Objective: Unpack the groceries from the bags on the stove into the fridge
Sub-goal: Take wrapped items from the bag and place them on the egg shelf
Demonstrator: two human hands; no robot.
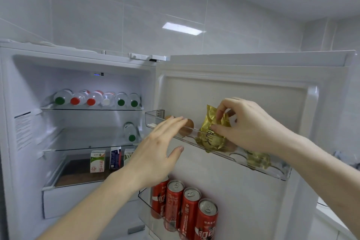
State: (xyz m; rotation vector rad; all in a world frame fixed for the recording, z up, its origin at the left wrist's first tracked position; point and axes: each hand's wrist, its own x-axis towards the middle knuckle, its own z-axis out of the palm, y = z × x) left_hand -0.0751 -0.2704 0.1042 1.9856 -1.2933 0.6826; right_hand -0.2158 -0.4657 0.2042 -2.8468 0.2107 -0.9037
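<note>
Pinching a gold packet (211, 132), the right hand (251, 124) is setting it in the door tray (155, 117) beside brown eggs (188, 123). Left hand (155, 148) is hovering flat-fingered at the tray's rim, gripping nothing. Advice: seat the packet in a free hollow, clear of the eggs.

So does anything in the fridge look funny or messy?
Nothing looks spilled or broken. The water bottles lie on their sides, but in a neat row. The right hand pinches a gold packet in the egg tray.
</note>
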